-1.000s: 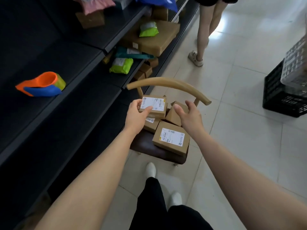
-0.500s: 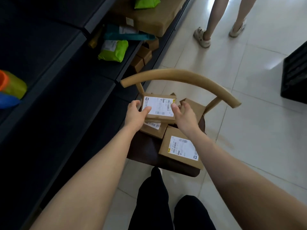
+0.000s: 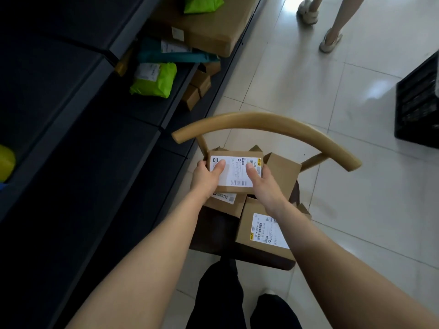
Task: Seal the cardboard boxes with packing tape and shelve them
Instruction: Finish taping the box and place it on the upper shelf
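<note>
A small cardboard box [image 3: 235,172] with a white shipping label is held above a chair seat. My left hand [image 3: 206,179] grips its left edge with the thumb on the label. My right hand [image 3: 264,184] grips its right edge, thumb on top. Under it lie more brown boxes: one [image 3: 228,201] just below, one [image 3: 262,230] with a label at the seat's near right, and one [image 3: 283,173] behind my right hand. The dark shelving [image 3: 78,129] runs along the left.
The wooden chair [image 3: 273,125] with a curved backrest stands in front of me. Green mailer bags [image 3: 154,79] and cardboard boxes [image 3: 209,32] lie on the shelves further along. Another person's legs [image 3: 332,32] stand on the tiled floor ahead. A black crate [image 3: 418,105] sits at right.
My right hand came from the box behind onto the labelled box's right edge. Both hands now hold it, closer to me and higher. The view has tilted down and forward.
</note>
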Available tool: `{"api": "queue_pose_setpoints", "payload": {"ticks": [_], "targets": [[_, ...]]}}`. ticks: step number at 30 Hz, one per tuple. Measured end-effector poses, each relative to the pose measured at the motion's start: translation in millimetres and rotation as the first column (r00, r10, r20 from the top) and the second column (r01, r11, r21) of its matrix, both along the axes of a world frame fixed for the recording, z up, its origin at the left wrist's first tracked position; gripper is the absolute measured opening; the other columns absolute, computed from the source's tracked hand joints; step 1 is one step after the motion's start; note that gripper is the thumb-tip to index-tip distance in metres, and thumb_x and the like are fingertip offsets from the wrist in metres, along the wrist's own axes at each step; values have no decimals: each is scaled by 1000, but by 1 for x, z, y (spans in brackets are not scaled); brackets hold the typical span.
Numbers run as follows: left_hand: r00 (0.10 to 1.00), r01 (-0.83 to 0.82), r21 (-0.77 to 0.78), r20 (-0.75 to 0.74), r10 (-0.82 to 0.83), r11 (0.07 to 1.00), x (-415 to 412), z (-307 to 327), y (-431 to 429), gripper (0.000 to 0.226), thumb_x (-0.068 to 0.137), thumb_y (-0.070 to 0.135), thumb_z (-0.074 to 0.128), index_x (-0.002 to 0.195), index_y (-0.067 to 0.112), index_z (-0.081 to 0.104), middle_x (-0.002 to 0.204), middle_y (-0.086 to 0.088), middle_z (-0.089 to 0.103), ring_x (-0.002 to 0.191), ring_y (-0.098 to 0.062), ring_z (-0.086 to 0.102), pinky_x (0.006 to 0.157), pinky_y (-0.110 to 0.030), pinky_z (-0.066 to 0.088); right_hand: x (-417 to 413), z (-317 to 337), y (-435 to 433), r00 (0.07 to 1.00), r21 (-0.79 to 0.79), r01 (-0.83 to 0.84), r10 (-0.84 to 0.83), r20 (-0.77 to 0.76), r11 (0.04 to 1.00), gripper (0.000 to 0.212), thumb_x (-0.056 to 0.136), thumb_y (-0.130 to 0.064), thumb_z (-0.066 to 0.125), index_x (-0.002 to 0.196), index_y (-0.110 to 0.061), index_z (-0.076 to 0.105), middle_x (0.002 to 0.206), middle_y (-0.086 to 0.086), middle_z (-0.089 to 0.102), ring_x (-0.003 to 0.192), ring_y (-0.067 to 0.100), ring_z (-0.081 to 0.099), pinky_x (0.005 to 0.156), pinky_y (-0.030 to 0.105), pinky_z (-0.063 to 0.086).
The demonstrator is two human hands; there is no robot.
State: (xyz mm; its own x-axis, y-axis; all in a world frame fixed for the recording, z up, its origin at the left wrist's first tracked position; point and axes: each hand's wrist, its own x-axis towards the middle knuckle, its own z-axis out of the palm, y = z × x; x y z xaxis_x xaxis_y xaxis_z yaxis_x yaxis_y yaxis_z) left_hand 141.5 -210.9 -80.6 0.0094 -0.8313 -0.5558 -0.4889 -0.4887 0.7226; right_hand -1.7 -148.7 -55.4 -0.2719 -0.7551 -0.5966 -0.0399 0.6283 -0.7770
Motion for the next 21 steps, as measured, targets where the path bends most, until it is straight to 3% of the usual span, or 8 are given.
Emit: {"api": "queue_pose_setpoints", "payload": {"ticks": [2, 5, 9, 12, 16, 21], "targets": [[1000, -25, -8, 10, 25, 1000, 2, 15, 4, 46, 91, 48, 53, 121, 15, 46, 86, 12, 56, 74, -3, 59, 48, -13, 42, 4, 16, 7, 1000, -31, 12, -12, -10, 999, 51, 96, -48, 45, 136, -18, 36, 112, -8, 60, 86, -4, 57, 57, 7, 43], [998, -67, -63, 13, 68, 996, 6, 49, 8, 44, 89, 52, 54, 114, 16, 46, 85, 12, 56, 69, -1, 59, 41, -9, 39, 8, 48, 14, 999, -93, 29, -32, -31, 995, 46, 96, -45, 46, 134, -20, 37, 108, -12, 61, 85, -9, 56, 55, 1, 42], [989, -147, -155, -37, 143, 977, 14, 103, 17, 48, 85, 58, 55, 109, 18, 43, 88, 12, 54, 73, 0, 56, 51, -16, 40, 15, 97, 21, 998, -195, 47, -55, -35, 980, 48, 95, -46, 49, 134, -21, 38, 112, -11, 62, 96, -2, 60, 72, 14, 50], [973, -232, -249, -75, 220, 940, 23, 147, 31, 52, 84, 59, 56, 110, 15, 44, 95, 6, 53, 77, 0, 52, 55, -17, 37, 20, 135, 28, 999, -285, 22, -35, -39, 958, 41, 94, -46, 52, 125, -19, 44, 104, -11, 63, 90, -1, 62, 61, 9, 48], [927, -373, -339, -171, 333, 864, 40, 203, 63, 50, 85, 57, 56, 103, 12, 47, 90, 6, 54, 73, -1, 54, 45, -8, 39, 31, 182, 47, 999, -383, -14, -3, -45, 924, 37, 91, -51, 54, 115, -25, 46, 101, -7, 64, 92, 4, 63, 71, 20, 48], [854, -520, -439, -268, 445, 733, 72, 259, 115, 47, 85, 54, 58, 99, 11, 46, 88, 3, 54, 72, -3, 56, 44, -6, 39, 58, 235, 75, 994, -477, -100, 104, -19, 873, 31, 89, -55, 53, 104, -28, 45, 100, -6, 64, 93, 7, 62, 77, 27, 51]]}}
